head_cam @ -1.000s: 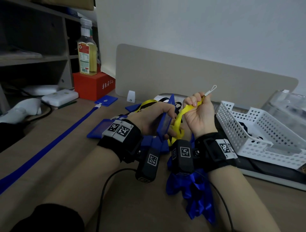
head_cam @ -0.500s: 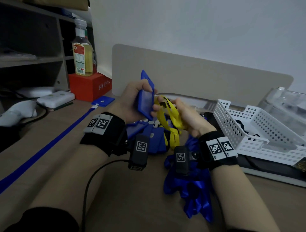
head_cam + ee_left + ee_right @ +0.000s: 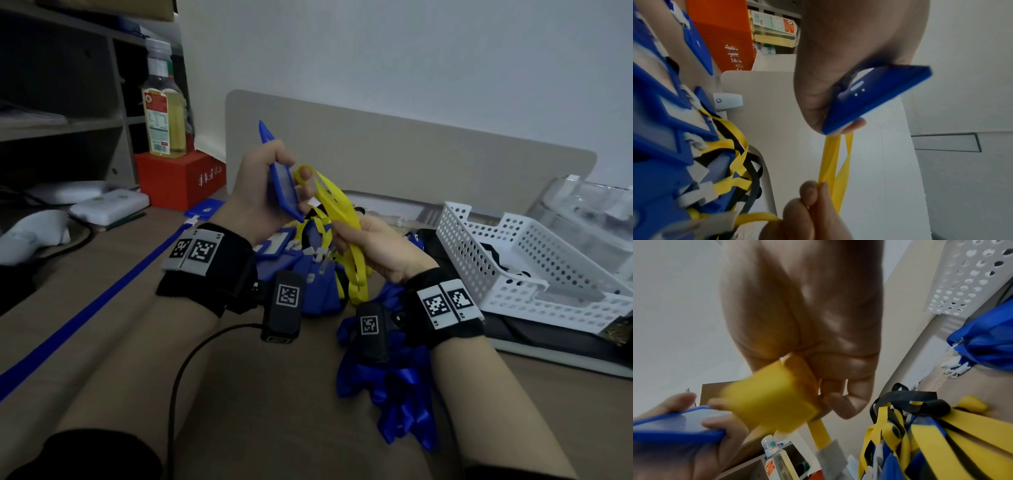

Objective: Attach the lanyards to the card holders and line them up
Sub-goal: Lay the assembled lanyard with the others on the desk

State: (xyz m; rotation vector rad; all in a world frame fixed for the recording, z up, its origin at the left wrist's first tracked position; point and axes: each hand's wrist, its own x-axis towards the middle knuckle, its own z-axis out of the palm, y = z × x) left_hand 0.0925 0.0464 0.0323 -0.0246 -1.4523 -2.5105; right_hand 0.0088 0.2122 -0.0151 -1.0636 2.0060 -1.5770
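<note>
step: attaching lanyard to holder | left hand [image 3: 260,192] grips blue holder [image 3: 282,185] raised over desk pile | right hand [image 3: 373,250] pinches yellow lanyard [image 3: 337,209] just beside it | next: likely feed clip end to holder slot

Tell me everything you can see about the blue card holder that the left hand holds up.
The blue card holder is a flat, hard-looking plastic frame around a pale clear window, with an oblong slot near one end in the left wrist view. The left hand grips it above the desk, tilted, one corner pointing up, the thumb on one face and the fingers on the other. A yellow lanyard runs from beside it to the right hand, which pinches the ribbon. Whether the lanyard is already attached cannot be told.
</note>
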